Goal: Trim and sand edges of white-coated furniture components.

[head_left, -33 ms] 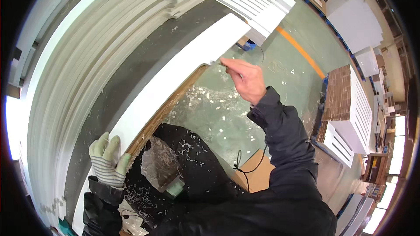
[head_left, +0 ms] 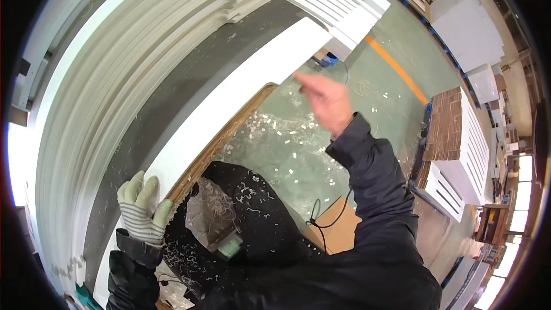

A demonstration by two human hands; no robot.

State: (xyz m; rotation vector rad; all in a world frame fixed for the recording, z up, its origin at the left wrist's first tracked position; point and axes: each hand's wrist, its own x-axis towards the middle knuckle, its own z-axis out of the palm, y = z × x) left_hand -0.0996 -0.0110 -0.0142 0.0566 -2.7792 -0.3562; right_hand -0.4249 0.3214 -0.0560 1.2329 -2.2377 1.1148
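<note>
A long white panel [head_left: 229, 97] lies slantwise in front of me, with a raw brown edge [head_left: 227, 143] on the side toward my legs and a notch near its far end. My left hand [head_left: 140, 209], in a striped glove with pale green fingertips, grips the near end, fingers on top and thumb at the brown edge. Just right of the notch, my bare right hand [head_left: 327, 103] is apart from the panel and blurred by motion. Its fingers are drawn together toward the thumb; what they pinch, if anything, is too smeared to make out.
Stacked white panels [head_left: 103, 97] curve along the left, with more slotted panels [head_left: 338, 0] at the far end. White scraps litter the green floor [head_left: 287, 143]; pale shavings cover my dark trousers [head_left: 252, 195]. Cardboard [head_left: 336, 227] with a black cord lies below. A panel stack [head_left: 447, 126] stands right.
My right hand has moved slightly to the right, away from the panel's notched edge, and is now blurred. My left hand keeps its grip on the panel.
</note>
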